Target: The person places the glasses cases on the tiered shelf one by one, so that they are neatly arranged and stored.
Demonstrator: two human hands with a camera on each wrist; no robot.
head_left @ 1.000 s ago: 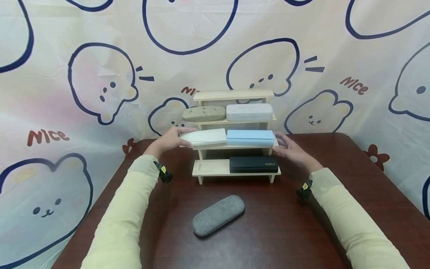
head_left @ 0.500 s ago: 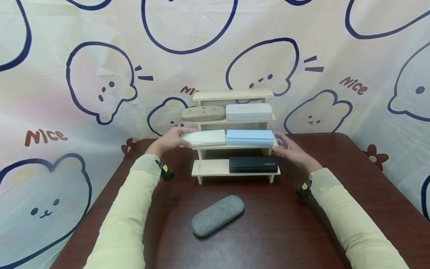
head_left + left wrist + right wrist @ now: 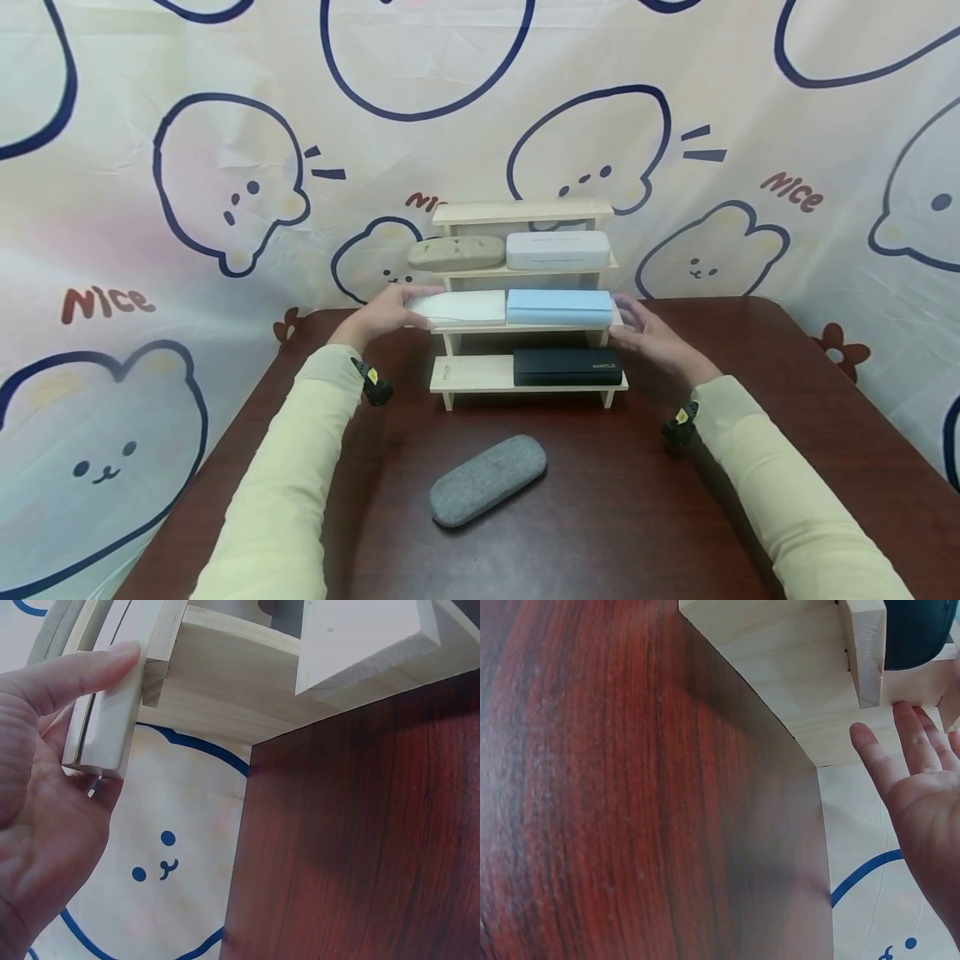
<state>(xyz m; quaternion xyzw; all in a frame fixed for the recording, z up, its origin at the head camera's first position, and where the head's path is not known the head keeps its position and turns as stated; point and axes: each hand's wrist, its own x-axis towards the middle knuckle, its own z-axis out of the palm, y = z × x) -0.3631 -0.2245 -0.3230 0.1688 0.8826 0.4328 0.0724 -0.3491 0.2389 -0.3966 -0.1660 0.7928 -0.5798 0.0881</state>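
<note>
In the head view my left hand (image 3: 384,315) pinches the outer end of a white glasses case (image 3: 467,307) lying along the left half of a wooden tiered shelf's (image 3: 442,375) second tier from the bottom. The left wrist view shows the thumb (image 3: 105,666) on the front of the white case (image 3: 112,731), its other fingers behind. A light blue glasses case (image 3: 559,307) sits beside it on the same tier. At that tier's right end is my right hand (image 3: 652,333); the right wrist view shows its fingers (image 3: 915,742) extended by the shelf's side panel (image 3: 780,667), holding nothing.
A beige patterned case (image 3: 456,252) and a white case (image 3: 558,250) stand one tier higher. On the bottom tier, right half, lies a black case (image 3: 567,367). A grey fabric case (image 3: 488,481) lies diagonally on the dark wooden table (image 3: 600,517) in front.
My left hand has shifted slightly right with the white case, which has levelled from a slight tilt to lie in line with the blue case. The right hand stays in place.
</note>
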